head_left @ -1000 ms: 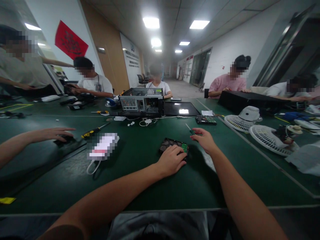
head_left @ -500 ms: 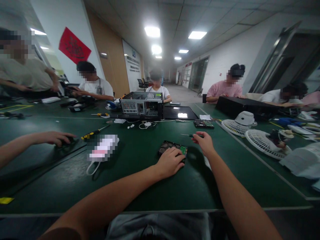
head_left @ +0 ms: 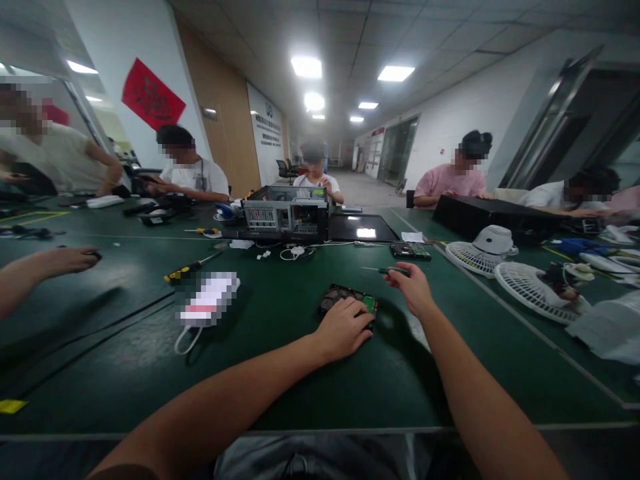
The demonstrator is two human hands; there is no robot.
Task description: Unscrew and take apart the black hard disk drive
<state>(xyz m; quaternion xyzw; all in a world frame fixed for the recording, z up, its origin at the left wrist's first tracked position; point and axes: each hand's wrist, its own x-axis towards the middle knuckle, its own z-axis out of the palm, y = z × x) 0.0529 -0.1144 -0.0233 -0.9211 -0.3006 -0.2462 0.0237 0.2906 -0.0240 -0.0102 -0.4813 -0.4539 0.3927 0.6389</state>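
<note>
Long, lit room stretching back beyond my green surface (head_left: 300, 403)
On my feed I see bright lights (head_left: 396, 73) in a tiled ceiling (head_left: 345, 40), a white wall (head_left: 445, 113) at right, tan panelling (head_left: 220, 127) at left beside a white pillar (head_left: 107, 40) with a red poster (head_left: 153, 93), pale floor (head_left: 367, 192), dark chairs (head_left: 285, 169) far back.

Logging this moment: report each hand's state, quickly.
Left hand: laid over the hard drive; whether it grips cannot be told.
Right hand: closed, holding a small screwdriver.
</note>
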